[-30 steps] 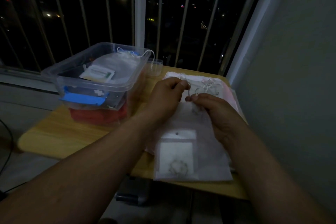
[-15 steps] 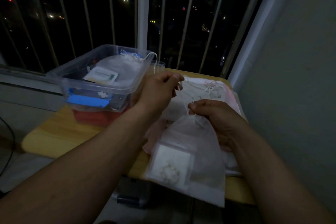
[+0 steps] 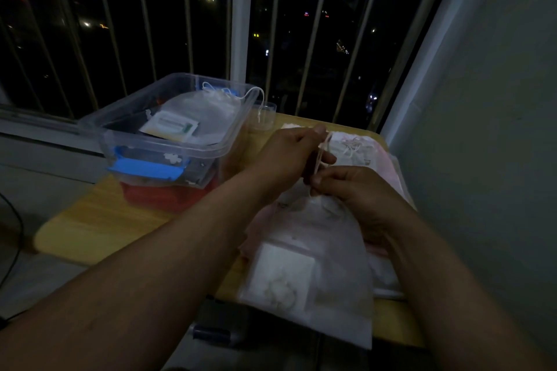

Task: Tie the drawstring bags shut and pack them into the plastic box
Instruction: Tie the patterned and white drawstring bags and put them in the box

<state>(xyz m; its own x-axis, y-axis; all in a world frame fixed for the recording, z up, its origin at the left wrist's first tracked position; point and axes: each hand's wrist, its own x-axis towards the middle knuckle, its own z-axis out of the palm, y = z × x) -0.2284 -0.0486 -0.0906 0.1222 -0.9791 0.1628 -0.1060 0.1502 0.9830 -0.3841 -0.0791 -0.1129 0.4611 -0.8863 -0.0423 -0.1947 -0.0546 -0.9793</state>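
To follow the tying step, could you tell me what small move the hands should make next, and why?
Probably draw the cord away with the left hand while the right hand holds the bag at its neck: the neck looks gathered, but no finished knot shows, and the bag lies outside the box.

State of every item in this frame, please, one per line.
Plastic box: open, one bag inside.
Bag in box: mouth cinched, lying flat.
Held bag: mouth gathered, outside the box.
Drawstring: taut between the hands.
Left hand: grips drawstring.
Right hand: pinches held bag's neck.
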